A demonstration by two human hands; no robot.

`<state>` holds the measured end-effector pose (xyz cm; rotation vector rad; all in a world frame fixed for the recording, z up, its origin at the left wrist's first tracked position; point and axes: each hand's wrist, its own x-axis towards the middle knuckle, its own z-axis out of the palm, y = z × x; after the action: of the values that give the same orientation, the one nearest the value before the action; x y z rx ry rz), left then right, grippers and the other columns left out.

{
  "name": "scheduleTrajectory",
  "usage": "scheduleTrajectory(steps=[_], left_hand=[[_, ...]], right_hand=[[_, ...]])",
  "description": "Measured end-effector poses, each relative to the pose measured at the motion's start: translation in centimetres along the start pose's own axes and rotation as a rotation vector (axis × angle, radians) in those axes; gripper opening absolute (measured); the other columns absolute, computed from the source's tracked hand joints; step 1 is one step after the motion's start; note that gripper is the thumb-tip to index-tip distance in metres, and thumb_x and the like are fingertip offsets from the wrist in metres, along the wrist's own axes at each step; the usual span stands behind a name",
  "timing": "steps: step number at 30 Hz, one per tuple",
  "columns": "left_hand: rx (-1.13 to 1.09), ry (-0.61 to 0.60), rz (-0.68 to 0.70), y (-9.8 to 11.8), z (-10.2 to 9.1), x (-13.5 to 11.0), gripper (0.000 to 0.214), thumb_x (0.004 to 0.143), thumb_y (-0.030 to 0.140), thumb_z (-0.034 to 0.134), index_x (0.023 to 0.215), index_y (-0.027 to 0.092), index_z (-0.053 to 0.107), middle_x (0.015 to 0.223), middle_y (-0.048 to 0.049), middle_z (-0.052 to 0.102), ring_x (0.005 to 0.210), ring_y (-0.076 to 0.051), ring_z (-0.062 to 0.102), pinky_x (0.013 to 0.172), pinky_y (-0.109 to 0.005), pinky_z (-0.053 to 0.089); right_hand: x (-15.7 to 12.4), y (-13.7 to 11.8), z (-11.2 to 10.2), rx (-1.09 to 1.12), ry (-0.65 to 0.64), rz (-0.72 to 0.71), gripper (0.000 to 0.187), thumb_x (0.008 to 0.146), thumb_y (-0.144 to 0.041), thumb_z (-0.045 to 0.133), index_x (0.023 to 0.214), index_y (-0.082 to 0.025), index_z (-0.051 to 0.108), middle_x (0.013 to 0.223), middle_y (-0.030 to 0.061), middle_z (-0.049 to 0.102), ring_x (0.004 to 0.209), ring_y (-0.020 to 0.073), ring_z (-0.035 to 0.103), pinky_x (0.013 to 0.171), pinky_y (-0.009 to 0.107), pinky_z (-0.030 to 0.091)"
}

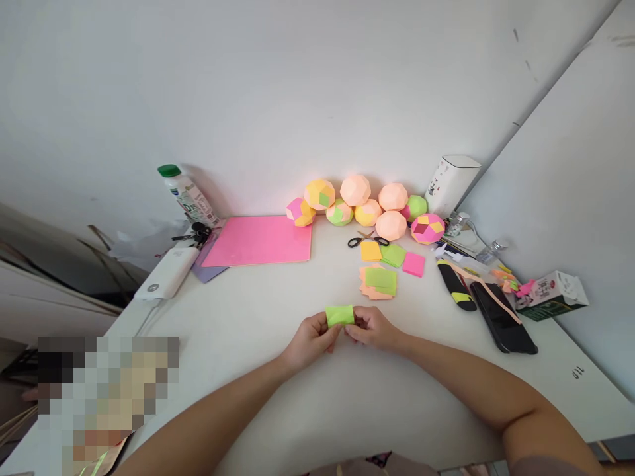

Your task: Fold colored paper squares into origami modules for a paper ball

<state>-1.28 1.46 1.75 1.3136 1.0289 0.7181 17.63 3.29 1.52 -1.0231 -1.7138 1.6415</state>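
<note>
Between both hands, just above the white table, is a small piece of light green paper (340,315). My left hand (310,340) pinches its left side, thumb in front. At its right edge my right hand (374,327) grips it with thumb and fingers closed. Beyond the hands lies a pile of peach and green paper pieces (381,281). Behind that pile are a yellow-orange pad (371,250), a green pad (393,255) and a pink pad (413,264). Black-handled scissors (368,239) lie farther back.
Several folded paper balls (355,190) are stacked along the wall. A pink board (262,241) lies left of them, near a green-capped bottle (191,198) and a white power bank (169,274). To the right are a phone (502,317), a milk carton (553,295) and a black-yellow item (455,285).
</note>
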Motion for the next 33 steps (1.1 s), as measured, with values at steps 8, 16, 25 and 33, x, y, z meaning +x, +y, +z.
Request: scheduleTrajectory(steps=[8,16,25,33], left_hand=[[-0.005,-0.008,-0.022,0.6,0.0,0.1,0.016,0.076,0.031,0.058,0.078,0.016,0.054,0.051,0.0057,0.051,0.046,-0.008,0.042,0.047,-0.021,0.031],[-0.126,0.021,-0.015,0.0,-0.4,-0.1,0.019,0.079,0.033,0.057,0.075,0.019,0.045,0.049,0.0049,0.055,0.045,-0.008,0.046,0.048,-0.021,0.035],[-0.241,0.006,0.021,-0.4,-0.3,0.4,0.036,0.079,0.04,0.065,0.086,0.022,0.034,0.07,0.0002,0.067,0.055,-0.01,0.059,0.045,-0.019,0.036],[-0.338,0.028,0.031,-0.4,-0.3,0.4,0.041,0.077,0.039,0.067,0.082,0.024,0.029,0.062,0.0039,0.066,0.045,-0.008,0.053,0.043,-0.018,0.035]], right_hand=[[-0.1,-0.2,-0.2,0.016,0.005,0.029,0.01,0.076,-0.022,0.058,0.082,-0.015,0.061,0.066,-0.0014,0.056,0.058,0.0098,0.051,0.049,0.021,0.039],[0.0,-0.1,-0.7,0.138,0.061,0.043,0.007,0.073,-0.021,0.058,0.077,-0.016,0.056,0.065,-0.0007,0.059,0.053,0.0099,0.054,0.047,0.021,0.043],[-0.1,-0.1,-0.4,0.061,0.02,0.018,0.006,0.075,-0.02,0.057,0.078,-0.015,0.058,0.069,0.0,0.058,0.058,0.0096,0.054,0.048,0.021,0.043],[-0.1,-0.2,-0.7,0.146,0.089,0.029,0.009,0.069,-0.018,0.056,0.064,-0.017,0.049,0.061,-0.0011,0.058,0.052,0.0102,0.055,0.046,0.021,0.041]])
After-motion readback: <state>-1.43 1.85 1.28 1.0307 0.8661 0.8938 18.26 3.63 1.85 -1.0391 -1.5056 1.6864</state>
